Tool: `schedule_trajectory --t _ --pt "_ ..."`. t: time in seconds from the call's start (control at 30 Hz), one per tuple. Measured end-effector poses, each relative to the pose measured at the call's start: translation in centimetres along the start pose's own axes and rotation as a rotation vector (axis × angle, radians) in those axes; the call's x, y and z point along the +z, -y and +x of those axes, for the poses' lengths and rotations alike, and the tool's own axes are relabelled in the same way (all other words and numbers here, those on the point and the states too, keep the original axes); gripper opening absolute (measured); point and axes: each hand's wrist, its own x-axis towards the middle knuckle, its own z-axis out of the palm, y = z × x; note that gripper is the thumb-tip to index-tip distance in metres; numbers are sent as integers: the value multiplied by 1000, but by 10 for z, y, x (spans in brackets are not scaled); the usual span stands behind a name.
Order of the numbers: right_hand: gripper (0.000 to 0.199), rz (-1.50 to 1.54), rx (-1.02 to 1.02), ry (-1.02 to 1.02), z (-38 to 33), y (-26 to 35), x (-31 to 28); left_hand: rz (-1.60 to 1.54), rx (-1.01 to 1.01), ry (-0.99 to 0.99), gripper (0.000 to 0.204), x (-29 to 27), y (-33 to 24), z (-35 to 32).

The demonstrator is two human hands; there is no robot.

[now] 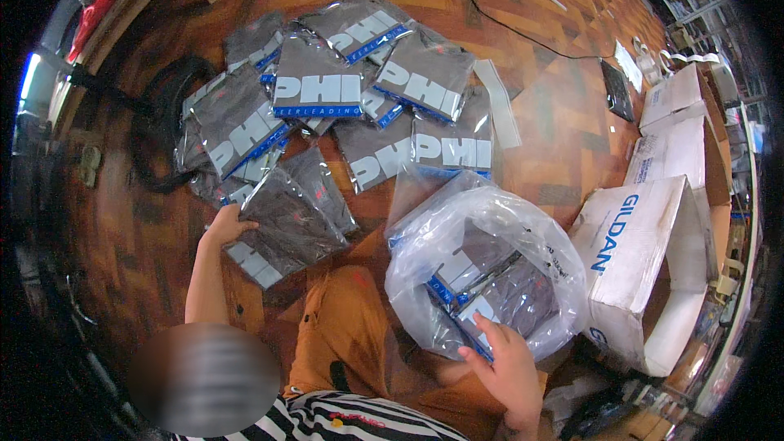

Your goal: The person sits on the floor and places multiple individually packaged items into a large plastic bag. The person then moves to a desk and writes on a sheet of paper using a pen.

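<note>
My left hand (229, 227) grips the left edge of a folded grey T-shirt in a clear plastic sleeve (287, 229), its fingers closed on the corner. This packet is tilted above the floor in front of my left knee. A large clear plastic bag (404, 282) stands wide-mouthed to the right, with several packaged grey shirts (518, 298) inside. At the bag's near side, my right hand (508, 366) has its thumb and fingers apart, over the packets, and holds nothing that I can see. Beyond lies a loose pile of similar packaged shirts (318, 73) with white and blue print.
White cardboard boxes (629, 237) stand to the right of the bag. A dark flat object (616, 90) lies on the wood-patterned floor (547, 114) at the far right. Black cable (523, 28) crosses the back. Wooden furniture (122, 8) stands at the far left.
</note>
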Motion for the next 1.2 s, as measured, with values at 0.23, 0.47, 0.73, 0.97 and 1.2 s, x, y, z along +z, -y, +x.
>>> schedule_trajectory --t 0.23,0.47,0.73,0.97,1.2 --pt "55 -2 -31 47 -4 -8 1 468 -3 -227 84 45 -54 63" --pt "47 1160 -203 -368 -25 -52 -53 655 105 -23 101 34 -51 84" --pt "35 1355 63 -718 -53 -76 -46 331 -89 17 121 62 -57 76" --pt "25 881 296 -784 -81 -109 -25 514 -49 -30 115 68 -47 58" --pt "24 768 345 -465 -93 -153 -4 246 101 -155 84 37 -127 -40"
